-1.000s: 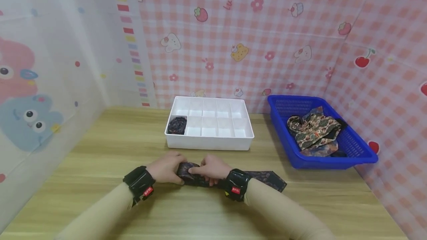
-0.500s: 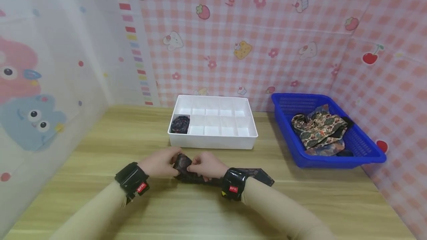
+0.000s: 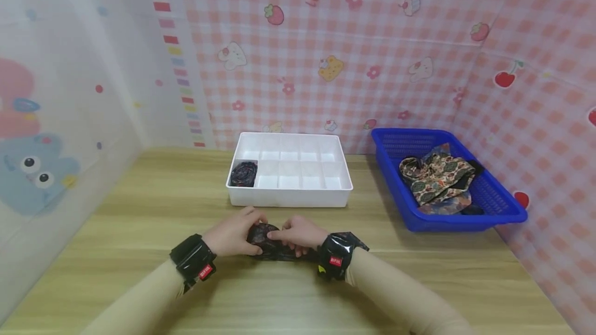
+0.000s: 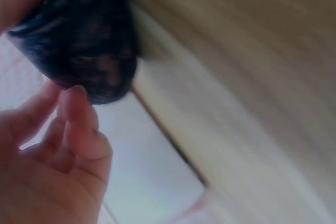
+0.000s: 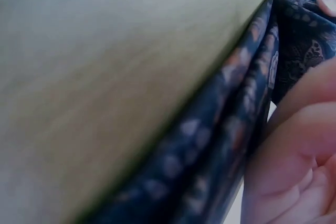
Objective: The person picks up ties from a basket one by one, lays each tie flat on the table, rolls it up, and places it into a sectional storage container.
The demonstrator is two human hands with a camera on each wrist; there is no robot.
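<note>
A dark patterned necktie (image 3: 261,232), partly rolled up, lies on the table in front of the white tray. My left hand (image 3: 234,233) holds the roll from the left, its thumb and fingers around the side. In the left wrist view, fingertips touch the lower edge of the rolled necktie (image 4: 97,51). From the right, my right hand (image 3: 302,233) grips the necktie where the roll meets the tail, thumb on the roll. The right wrist view shows the folded tail (image 5: 210,135) running down beside the fingers. My right wrist and its black band hide much of the tail.
Beyond the hands stands a white divided tray (image 3: 288,198). A rolled dark necktie (image 3: 244,174) sits in its front left compartment. At the right is a blue basket (image 3: 447,224) with several loose neckties (image 3: 440,177). Patterned cloth walls (image 3: 302,97) border the wooden table.
The tail's pointed end has drawn leftward, from well past my right wrist to just behind it. Both hands keep working at the roll. The head view has shifted slightly.
</note>
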